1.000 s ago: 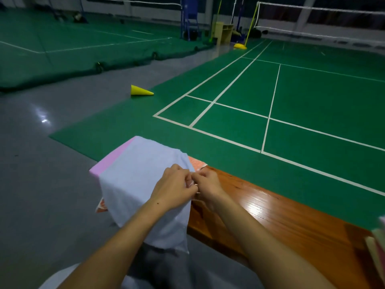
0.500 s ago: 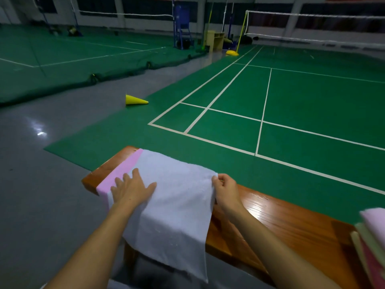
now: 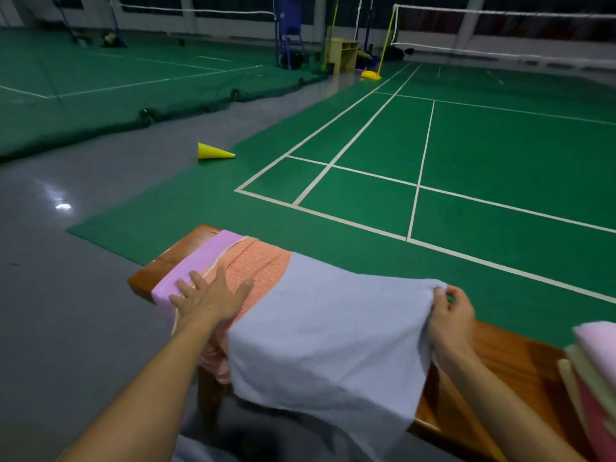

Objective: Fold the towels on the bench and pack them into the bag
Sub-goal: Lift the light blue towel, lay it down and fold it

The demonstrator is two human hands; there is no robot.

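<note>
Left hand point(image 3: 213, 295) flat, fingers spread, on the orange towel point(image 3: 256, 265); right hand point(image 3: 451, 315) pinching the pale blue towel point(image 3: 326, 335), liable to slide off the tabletop's point(image 3: 520, 358) near edge.

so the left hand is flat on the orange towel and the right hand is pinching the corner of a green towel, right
Not quite. In the head view the right hand pinches the corner of a pale blue towel, not a green one; the green is only the court floor behind it. The rest holds: the left hand lies flat on the orange towel.
</note>
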